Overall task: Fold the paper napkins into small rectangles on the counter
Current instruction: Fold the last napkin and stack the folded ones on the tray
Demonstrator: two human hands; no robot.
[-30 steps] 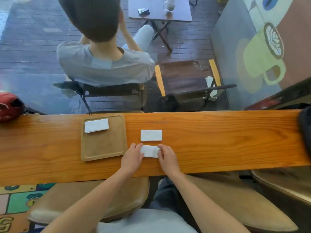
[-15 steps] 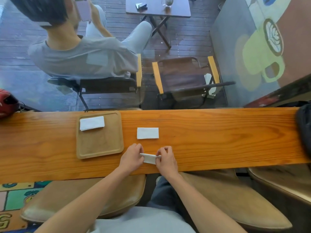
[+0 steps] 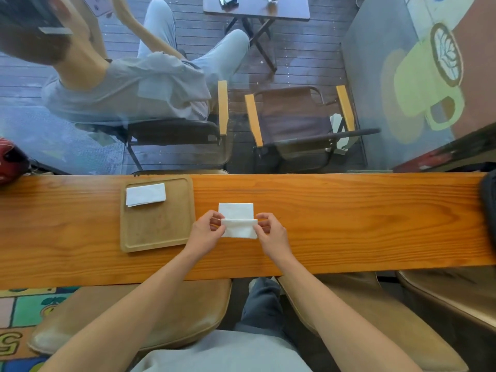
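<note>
A white folded napkin (image 3: 239,228) is held just above the wooden counter (image 3: 349,224). My left hand (image 3: 205,232) pinches its left end and my right hand (image 3: 271,232) pinches its right end. Directly behind it a second folded napkin (image 3: 236,210) lies flat on the counter, its near edge hidden by the held one. A third folded napkin (image 3: 145,194) lies in the far left corner of a wooden tray (image 3: 158,229).
The tray sits left of my hands. A red object (image 3: 10,162) sits at the counter's far left end and a dark object (image 3: 489,200) at its right end. Glass runs along the far edge, with a seated person (image 3: 128,84) and chairs beyond. Stools stand below the near edge.
The napkin lay flat under both hands a second ago. Both hands have lifted it off the counter and carried it away from me, so it overlaps the napkin behind.
</note>
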